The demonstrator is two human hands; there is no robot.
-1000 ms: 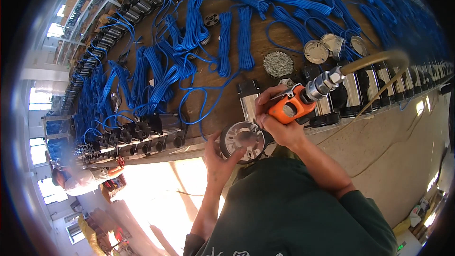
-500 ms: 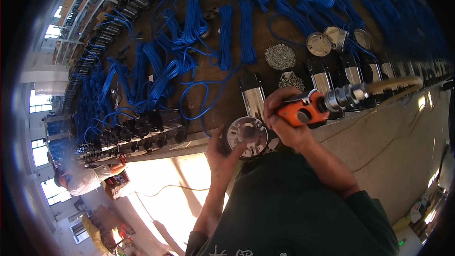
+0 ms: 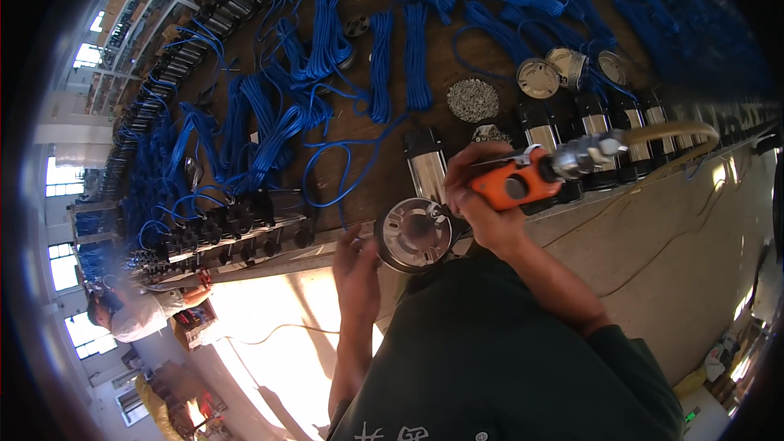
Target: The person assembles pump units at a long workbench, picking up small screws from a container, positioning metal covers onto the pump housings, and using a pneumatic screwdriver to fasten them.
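Observation:
My right hand is wrapped round an orange air-powered driver, with a metal coupling and a yellowish hose at its rear. The driver's front end is at the upper right rim of a round metal pump body, whose slotted end face is turned up. Whether its tip touches a screw is too small to tell. My left hand is beside the left rim of the pump body, fingers apart and slightly bent, holding nothing. Just behind stands a silver cylinder with a black end.
Blue cable bundles lie across the brown bench. Beyond my right hand are a heap of small screws, round metal covers and a row of silver cylinders. Black-ended parts line the left edge. A co-worker is at far left.
My left hand has come off the pump body's face and moved left, beside its rim. My right hand still holds the driver at the rim. The whole view has shifted slightly.

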